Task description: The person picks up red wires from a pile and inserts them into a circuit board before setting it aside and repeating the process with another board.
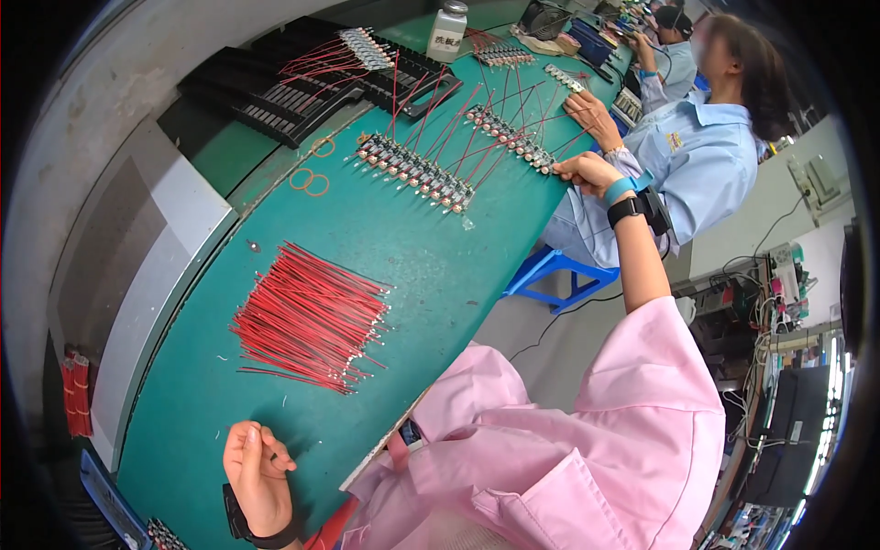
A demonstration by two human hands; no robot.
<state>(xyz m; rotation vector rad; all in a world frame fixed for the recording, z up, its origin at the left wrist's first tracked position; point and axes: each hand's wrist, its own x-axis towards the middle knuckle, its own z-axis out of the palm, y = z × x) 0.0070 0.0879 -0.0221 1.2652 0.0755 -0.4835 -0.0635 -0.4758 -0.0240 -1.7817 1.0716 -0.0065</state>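
Near the right end of a strip of small circuit boards (509,137), my right hand (589,171) has its fingers closed on the strip's end. Thin red wires rise from that strip. A second strip of circuit boards (417,171), also wired, lies to its left. My left hand (259,472) is palm up over the near end of the table, its thumb and fingers curled together; whatever it may hold is too small to make out. Between my hands and farther left, a wide pile of cut red wires (312,316) with pale tips is spread on the green table (431,284).
Black slotted trays (293,96) hold another wired board at the back left, beside a white bottle (447,32). Rubber bands (310,181) lie near the table's edge. A co-worker in light blue (697,156) sits close on the right, one hand (594,119) by a short board strip (563,78).
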